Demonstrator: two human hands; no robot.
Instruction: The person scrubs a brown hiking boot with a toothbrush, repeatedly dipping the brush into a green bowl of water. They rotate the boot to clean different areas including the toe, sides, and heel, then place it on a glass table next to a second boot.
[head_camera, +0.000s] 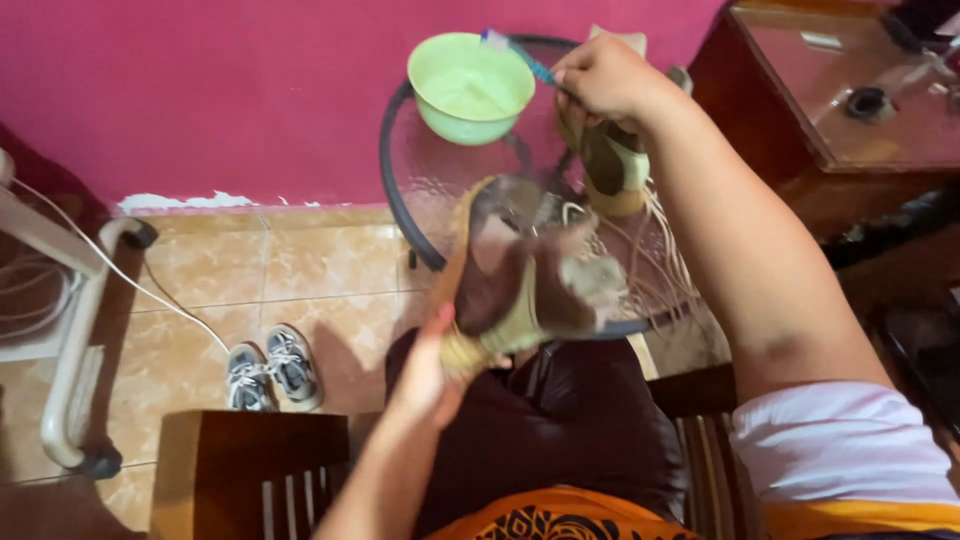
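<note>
L hand (425, 375) fingers clamp shoe (520, 270); R hand (600, 75) fingers grip toothbrush (520, 55) over bowl (470, 85) rim

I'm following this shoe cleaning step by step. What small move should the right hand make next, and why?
Probably dip the toothbrush into the green bowl. The right hand holds it with the bristles at the bowl's rim, above the pale liquid inside, while the left hand holds the brown shoe up, apart from the brush.

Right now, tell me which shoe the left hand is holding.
The muddy brown shoe, gripped by the left hand over the lap. Its mate sits on the glass table; the grey sneakers rest on the floor.
</note>
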